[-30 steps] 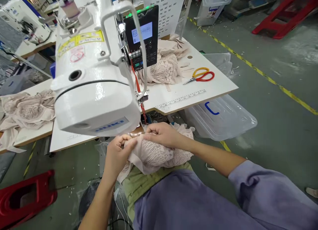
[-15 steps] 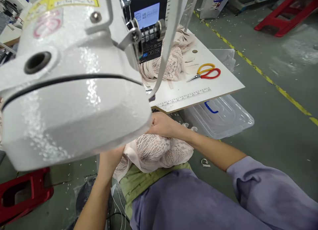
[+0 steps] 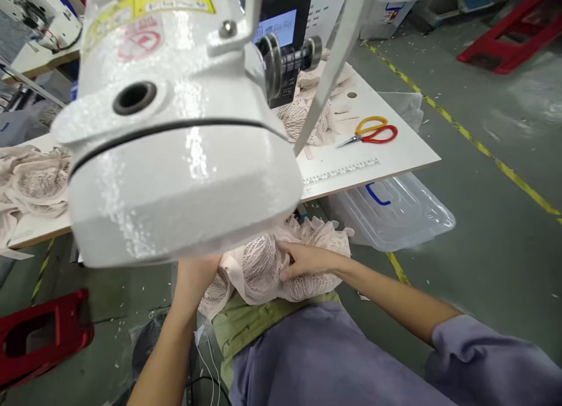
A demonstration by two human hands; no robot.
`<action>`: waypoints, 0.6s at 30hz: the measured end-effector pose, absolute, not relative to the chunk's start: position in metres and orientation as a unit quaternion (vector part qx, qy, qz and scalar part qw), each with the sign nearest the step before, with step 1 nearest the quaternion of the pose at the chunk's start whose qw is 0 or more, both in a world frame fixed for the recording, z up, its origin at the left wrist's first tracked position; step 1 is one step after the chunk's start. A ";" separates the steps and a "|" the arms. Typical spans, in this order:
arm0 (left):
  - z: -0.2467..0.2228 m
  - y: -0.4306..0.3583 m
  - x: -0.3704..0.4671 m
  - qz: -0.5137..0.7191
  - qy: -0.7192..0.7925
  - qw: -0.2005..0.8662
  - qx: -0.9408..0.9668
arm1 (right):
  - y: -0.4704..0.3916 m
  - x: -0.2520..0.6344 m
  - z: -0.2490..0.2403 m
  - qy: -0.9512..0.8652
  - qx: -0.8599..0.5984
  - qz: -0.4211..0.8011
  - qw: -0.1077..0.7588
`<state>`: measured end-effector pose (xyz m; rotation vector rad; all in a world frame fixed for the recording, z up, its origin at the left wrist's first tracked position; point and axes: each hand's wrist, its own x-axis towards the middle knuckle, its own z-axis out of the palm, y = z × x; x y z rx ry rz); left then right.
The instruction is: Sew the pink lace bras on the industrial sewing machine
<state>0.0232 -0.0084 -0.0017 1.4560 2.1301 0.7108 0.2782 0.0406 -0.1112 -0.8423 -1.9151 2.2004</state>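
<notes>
A pale pink lace bra (image 3: 259, 265) with a moulded cup lies over the lap, its upper part hidden under the white sewing machine head (image 3: 184, 189). My right hand (image 3: 305, 260) grips the lace beside the cup, thumb and fingers on either side of a fold. At the bra's left edge is my left hand (image 3: 197, 277); the machine head covers its fingers, so their hold cannot be seen. Green patterned cloth (image 3: 237, 321) shows below the bra.
Scissors (image 3: 369, 134) with yellow and red handles lie on the white table (image 3: 395, 154) near a printed ruler. More lace pieces rest behind the machine and on the left table section (image 3: 39, 183). A clear lidded box (image 3: 399, 219) stands below; red stools (image 3: 44, 336) are on the floor.
My right hand has come down from the machine's edge onto the lace by the cup. My left hand stays almost in place. The view has shifted, showing more of the left table.
</notes>
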 end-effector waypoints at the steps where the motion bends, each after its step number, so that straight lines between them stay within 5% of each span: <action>1: -0.001 -0.008 0.023 0.258 0.772 0.243 0.527 | 0.036 0.284 -0.114 -0.617 -0.274 0.737 0.029; 8: 0.022 -0.007 0.043 0.313 0.752 0.268 0.514 | 0.024 0.312 -0.116 -0.518 -0.250 0.814 0.080; 14: 0.012 -0.007 0.033 0.238 0.777 0.280 0.512 | 0.016 0.327 -0.101 -0.516 -0.276 0.801 0.127; 18: 0.008 -0.016 0.027 0.225 0.775 0.188 0.560 | 0.016 0.337 -0.085 -0.547 -0.270 0.780 0.140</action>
